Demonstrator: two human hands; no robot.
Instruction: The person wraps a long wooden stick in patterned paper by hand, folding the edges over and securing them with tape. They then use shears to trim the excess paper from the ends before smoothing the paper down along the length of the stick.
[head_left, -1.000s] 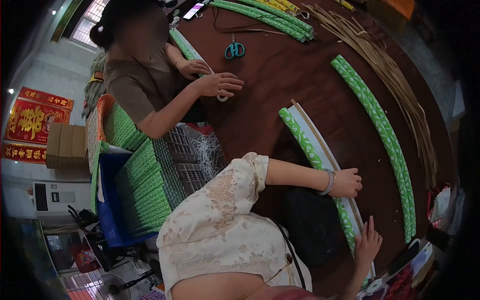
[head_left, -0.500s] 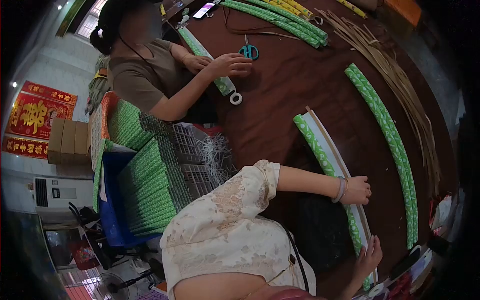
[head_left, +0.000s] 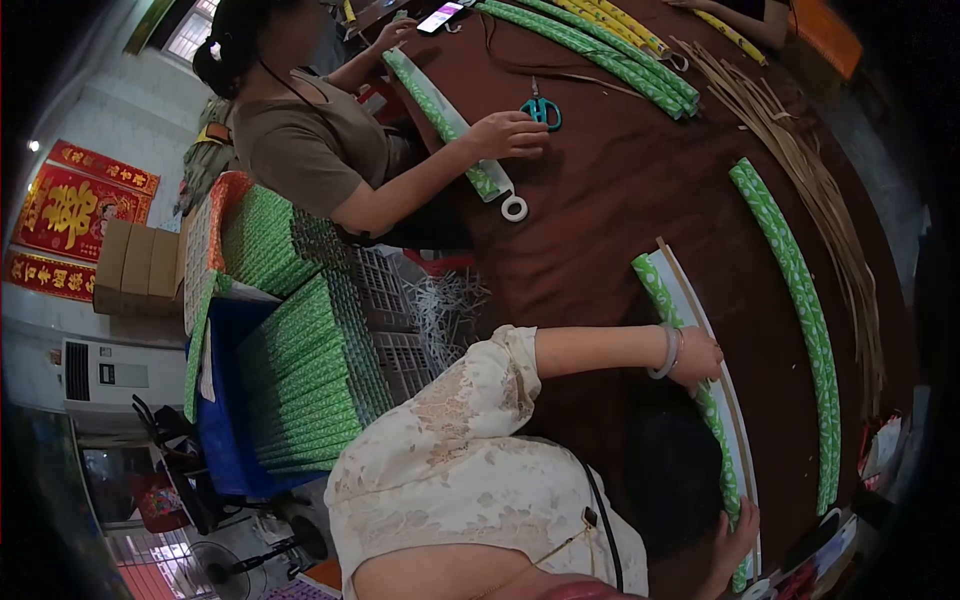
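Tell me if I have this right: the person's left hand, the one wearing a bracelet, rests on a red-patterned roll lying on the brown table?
Not quite: the roll is patterned in green, not red. The head view shows the left hand, with its bracelet, resting on the green-patterned roll that lies on the brown table.

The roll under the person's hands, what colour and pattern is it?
The roll is green with a white leafy print; head view.
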